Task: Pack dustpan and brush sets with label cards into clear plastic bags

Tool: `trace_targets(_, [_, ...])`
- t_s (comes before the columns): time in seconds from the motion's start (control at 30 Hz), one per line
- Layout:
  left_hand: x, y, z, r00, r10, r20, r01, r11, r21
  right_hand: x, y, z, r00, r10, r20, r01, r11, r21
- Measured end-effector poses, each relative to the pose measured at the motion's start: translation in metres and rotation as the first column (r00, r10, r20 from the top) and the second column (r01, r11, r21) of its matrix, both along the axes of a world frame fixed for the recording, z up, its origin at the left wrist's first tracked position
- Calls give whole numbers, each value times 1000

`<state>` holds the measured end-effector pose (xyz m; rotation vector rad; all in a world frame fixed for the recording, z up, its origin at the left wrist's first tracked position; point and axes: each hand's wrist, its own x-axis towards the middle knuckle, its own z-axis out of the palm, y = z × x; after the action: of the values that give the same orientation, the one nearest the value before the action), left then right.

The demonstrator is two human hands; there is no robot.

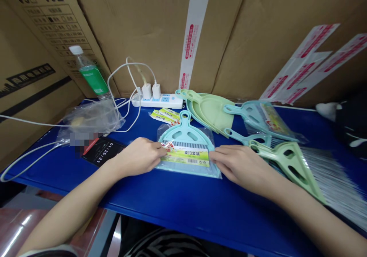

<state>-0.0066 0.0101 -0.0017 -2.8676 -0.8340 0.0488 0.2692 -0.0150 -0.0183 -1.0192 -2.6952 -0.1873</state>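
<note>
A light blue dustpan and brush set (186,136) lies flat in a clear plastic bag, its handle pointing away from me. Across its front is a yellow-green label (186,155) with printed characters. My left hand (143,155) pinches the left edge of the bagged set near the label's end. On the opposite side, my right hand (236,161) grips the right edge with fingers bent. My fingertips cover both ends of the label. Behind the set lie loose yellow labels (164,115).
Green and blue dustpans (213,109) are stacked behind. To the right are a bagged blue set (258,115), a green dustpan (295,163) and clear plastic bags (332,176). A power strip (169,102), cables, a bottle (94,79) and a phone (103,152) occupy the left. Cardboard (149,27) walls the back.
</note>
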Motion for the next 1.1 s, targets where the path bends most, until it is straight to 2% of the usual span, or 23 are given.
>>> trace_targets(0.17, [0,0,0,1000,12,-19,-12,1000,-18,1,1,-1,1000,-10,-25,11,999,41])
trace_targets(0.43, [-1,0,0,1000,6,10,-6,1000,-25,0,-2,-4,999,7,-39,-10,997,-79])
trace_targets(0.63, [-2,0,1,1000,-8,9,8,999,-32,-1,-3,-3,999,32,-33,-33,999,-27])
trace_targets(1.1, [-2,-2,-1,999,-43,24,44,997,-69,-3,-2,-4,997,52,-52,-53,999,-11])
